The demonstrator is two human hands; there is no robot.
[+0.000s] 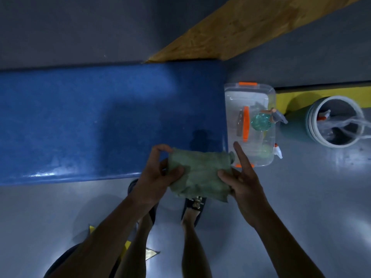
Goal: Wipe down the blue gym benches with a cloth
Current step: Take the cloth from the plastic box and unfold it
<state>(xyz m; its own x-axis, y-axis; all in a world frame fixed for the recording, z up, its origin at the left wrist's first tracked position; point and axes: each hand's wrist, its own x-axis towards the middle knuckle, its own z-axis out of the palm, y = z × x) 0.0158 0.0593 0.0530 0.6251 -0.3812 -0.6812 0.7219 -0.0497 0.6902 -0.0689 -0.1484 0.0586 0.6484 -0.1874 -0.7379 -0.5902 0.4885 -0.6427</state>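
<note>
Over the near right corner of the blue bench [100,121], the green cloth [200,173] is hanging, both hands pinching it: left hand [156,177], right hand [243,181]. Loosening fingers could be dropping it onto the floor [301,197].

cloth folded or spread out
Partly folded: the green cloth is doubled over in layers, held between left hand and right hand.
</note>
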